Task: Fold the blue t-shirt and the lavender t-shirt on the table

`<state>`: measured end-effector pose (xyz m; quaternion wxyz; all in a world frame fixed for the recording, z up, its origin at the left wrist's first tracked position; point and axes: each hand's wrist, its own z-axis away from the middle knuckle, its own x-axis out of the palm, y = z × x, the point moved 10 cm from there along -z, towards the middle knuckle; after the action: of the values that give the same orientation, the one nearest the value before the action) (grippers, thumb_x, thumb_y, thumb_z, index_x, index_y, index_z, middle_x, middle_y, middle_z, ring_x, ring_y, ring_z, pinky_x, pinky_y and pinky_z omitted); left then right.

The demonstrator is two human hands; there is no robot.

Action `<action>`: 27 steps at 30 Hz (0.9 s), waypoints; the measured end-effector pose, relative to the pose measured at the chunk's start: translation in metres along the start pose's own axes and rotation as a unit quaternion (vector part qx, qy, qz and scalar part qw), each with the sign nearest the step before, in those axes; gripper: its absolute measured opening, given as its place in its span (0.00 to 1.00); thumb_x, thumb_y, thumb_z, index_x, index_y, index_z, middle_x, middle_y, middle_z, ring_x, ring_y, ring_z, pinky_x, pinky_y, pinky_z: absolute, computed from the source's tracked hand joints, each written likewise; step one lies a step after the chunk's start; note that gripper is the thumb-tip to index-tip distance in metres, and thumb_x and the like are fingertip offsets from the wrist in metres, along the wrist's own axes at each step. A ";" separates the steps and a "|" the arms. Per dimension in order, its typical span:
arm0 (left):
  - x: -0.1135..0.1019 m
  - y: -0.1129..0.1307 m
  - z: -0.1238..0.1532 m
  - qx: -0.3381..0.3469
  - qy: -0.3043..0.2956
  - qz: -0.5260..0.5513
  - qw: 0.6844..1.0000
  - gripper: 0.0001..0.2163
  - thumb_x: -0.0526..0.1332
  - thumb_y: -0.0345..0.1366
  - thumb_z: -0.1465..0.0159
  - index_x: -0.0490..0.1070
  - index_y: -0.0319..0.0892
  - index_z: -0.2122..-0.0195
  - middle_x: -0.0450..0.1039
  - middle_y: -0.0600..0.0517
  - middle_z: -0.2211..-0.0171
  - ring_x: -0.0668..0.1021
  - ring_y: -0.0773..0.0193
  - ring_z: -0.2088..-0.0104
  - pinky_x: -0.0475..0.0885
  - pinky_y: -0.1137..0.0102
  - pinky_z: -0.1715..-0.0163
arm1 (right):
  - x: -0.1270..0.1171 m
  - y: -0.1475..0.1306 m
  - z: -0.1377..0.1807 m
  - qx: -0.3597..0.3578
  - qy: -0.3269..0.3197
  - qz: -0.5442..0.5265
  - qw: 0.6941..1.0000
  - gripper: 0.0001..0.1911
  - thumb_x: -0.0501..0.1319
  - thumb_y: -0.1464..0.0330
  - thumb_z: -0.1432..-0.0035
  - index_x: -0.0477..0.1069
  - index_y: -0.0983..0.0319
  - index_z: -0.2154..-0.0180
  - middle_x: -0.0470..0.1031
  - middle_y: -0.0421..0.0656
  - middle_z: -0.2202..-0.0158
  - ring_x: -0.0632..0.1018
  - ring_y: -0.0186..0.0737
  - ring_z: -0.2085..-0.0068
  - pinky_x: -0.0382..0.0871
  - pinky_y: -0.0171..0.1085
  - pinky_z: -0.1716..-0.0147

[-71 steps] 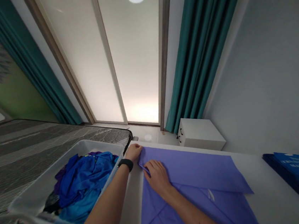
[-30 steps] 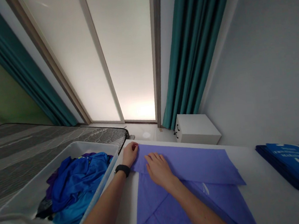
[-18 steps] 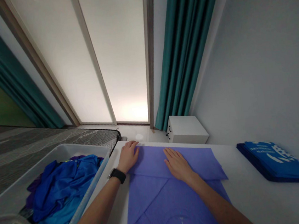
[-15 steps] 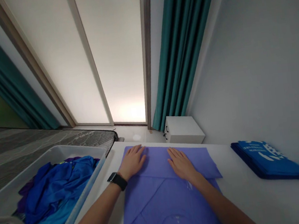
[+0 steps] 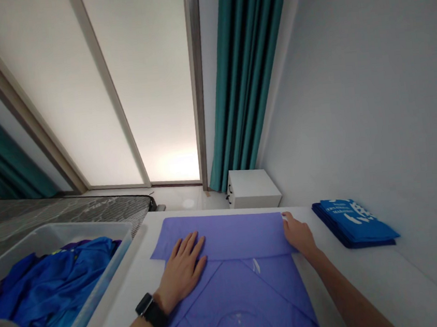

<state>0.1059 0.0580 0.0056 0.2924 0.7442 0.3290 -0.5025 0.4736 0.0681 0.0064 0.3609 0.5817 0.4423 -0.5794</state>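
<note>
A purple shirt (image 5: pixel 240 296) lies spread on the white table (image 5: pixel 118 293), its far part folded over into a straight band (image 5: pixel 234 234). Diagonal creases and a rounded neckline outline show on the nearer part, with small white prints. My left hand (image 5: pixel 184 266), a black watch on its wrist, rests flat with fingers spread at the left of the band. At the band's right end my right hand (image 5: pixel 298 232) has its fingers closed on the shirt's edge. A corner of the band sticks out past the shirt's left side.
On the left stands a clear plastic bin (image 5: pixel 88 226) of crumpled blue and purple clothes (image 5: pixel 55 284). Folded blue garments (image 5: pixel 359 221) are stacked at the table's right, near the wall. A white cabinet (image 5: pixel 254 188) stands beyond the far edge, in front of a teal curtain (image 5: pixel 243 77).
My right hand has gone from lying flat on the band to gripping its right end. My left hand has slid nearer me. The band's right corner no longer juts out; the view has turned right.
</note>
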 end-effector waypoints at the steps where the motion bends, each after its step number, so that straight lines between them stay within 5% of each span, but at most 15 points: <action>1: 0.000 -0.001 0.000 0.002 0.002 -0.003 1.000 0.24 0.50 0.46 0.30 0.58 0.49 0.34 0.58 0.46 0.34 0.63 0.54 0.36 0.55 0.54 0.36 | 0.002 0.008 0.001 0.014 -0.013 -0.020 1.000 0.22 0.42 0.69 0.32 0.64 0.64 0.43 0.79 0.54 0.58 0.79 0.49 0.57 0.64 0.42 0.59; 8: 0.005 -0.008 -0.003 0.038 0.000 -0.026 0.999 0.24 0.49 0.47 0.29 0.57 0.48 0.34 0.58 0.46 0.34 0.63 0.54 0.36 0.57 0.54 0.37 | 0.017 0.041 0.032 0.042 -0.049 -0.088 0.994 0.22 0.40 0.67 0.32 0.63 0.61 0.42 0.79 0.51 0.58 0.79 0.46 0.57 0.64 0.39 0.61; 14: 0.004 -0.011 -0.004 0.047 0.005 -0.038 0.998 0.24 0.49 0.46 0.29 0.56 0.49 0.33 0.58 0.47 0.34 0.63 0.56 0.36 0.57 0.55 0.36 | 0.028 0.027 0.058 -0.008 -0.013 -0.138 0.990 0.23 0.44 0.63 0.33 0.60 0.61 0.40 0.78 0.46 0.65 0.79 0.45 0.64 0.66 0.38 0.64; 27: 0.001 -0.007 -0.003 0.037 -0.013 -0.059 0.998 0.24 0.48 0.46 0.29 0.57 0.47 0.34 0.58 0.45 0.34 0.63 0.55 0.36 0.57 0.54 0.37 | 0.029 0.027 0.047 -0.043 0.053 -0.176 0.982 0.24 0.42 0.65 0.35 0.61 0.61 0.41 0.76 0.44 0.66 0.78 0.44 0.66 0.68 0.40 0.62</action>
<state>0.1027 0.0652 0.0049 0.2391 0.7272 0.3493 -0.5404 0.4799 0.0181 -0.0282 0.2536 0.5089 0.5807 -0.5827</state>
